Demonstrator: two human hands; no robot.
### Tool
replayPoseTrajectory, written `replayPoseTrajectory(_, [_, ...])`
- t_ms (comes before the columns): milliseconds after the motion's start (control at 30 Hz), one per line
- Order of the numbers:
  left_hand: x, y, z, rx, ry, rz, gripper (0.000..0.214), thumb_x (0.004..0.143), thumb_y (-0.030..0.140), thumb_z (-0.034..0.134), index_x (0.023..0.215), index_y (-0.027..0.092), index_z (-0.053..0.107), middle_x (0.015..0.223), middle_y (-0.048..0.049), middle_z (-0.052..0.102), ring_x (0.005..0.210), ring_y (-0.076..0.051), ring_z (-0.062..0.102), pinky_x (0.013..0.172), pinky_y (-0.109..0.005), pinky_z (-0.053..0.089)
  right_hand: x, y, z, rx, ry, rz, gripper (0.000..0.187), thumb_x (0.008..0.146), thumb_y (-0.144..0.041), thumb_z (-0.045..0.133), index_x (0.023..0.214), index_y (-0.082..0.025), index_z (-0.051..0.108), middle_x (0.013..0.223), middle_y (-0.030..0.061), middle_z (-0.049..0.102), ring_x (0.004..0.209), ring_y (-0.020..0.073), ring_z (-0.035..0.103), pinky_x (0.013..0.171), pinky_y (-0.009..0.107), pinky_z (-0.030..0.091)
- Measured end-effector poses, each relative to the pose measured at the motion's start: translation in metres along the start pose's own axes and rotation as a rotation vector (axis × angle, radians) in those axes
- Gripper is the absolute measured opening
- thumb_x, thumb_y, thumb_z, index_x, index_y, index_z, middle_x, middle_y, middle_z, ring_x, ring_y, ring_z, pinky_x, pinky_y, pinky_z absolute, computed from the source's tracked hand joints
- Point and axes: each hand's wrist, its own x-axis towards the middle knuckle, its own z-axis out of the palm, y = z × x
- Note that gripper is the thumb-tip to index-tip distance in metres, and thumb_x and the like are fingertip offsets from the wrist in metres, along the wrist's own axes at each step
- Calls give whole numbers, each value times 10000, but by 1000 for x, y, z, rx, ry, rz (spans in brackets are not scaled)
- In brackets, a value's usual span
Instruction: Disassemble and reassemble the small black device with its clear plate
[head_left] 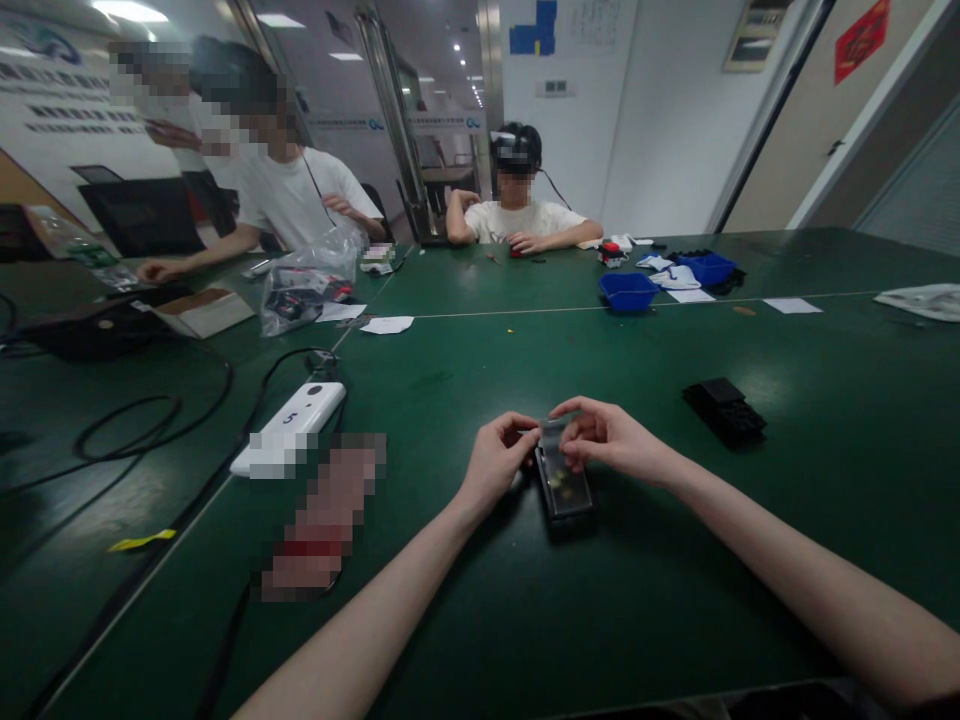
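A flat black case (567,490) with a see-through cover lies on the green table in front of me, and small yellowish shapes show dimly through the cover. At its far left corner, the thumb and fingers of my left hand (501,455) are pinched together on the edge. My right hand (611,440) bends over the far right part of the case, its index finger reaching to the far edge and its other fingers curled against the cover. Exactly what the right fingertips grip is hard to make out. Further right lies a black, blocky object (724,410) with a ridged side.
On my left lie a white power bank (291,428) marked 5, a blurred-out reddish rectangle (330,515) and black cables (169,430). Further off are a clear plastic bag (307,285), blue trays (627,292) and paper slips (792,306). Several people are across the table (450,370).
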Motion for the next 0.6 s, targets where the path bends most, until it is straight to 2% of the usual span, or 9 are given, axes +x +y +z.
replayPoseTrajectory(200, [0,2,0,-7,-10,-8,181,695,295,660,751,129,616,618,18,582,482,-69,478,488,-193,395,0,-1,0,-204,43,1,358,768,-224,611,1108,-177,509,745,-9,595,607,108,544,500,223,438])
replayPoseTrajectory(400, [1,1,-1,-6,-17,-10,205,696,314,659,771,127,621,660,5,600,488,-70,486,497,-198,403,-1,-1,-4,-596,134,-110,322,767,-218,609,1086,-186,577,1009,60,597,870,166,567,751,329,467])
replayPoseTrajectory(500, [1,1,-1,6,-27,-13,210,709,312,645,795,122,630,686,-6,612,509,-75,500,511,-198,411,0,3,-5,-623,135,-141,316,765,-220,615,1079,-189,585,1118,80,560,1013,195,543,857,368,452])
replayPoseTrajectory(600, [-1,3,-2,-2,-27,-7,190,721,286,624,816,122,635,711,-8,618,527,-77,509,530,-200,416,2,7,-6,-556,86,-111,325,772,-212,608,1094,-182,578,1139,84,575,1051,199,545,900,383,449])
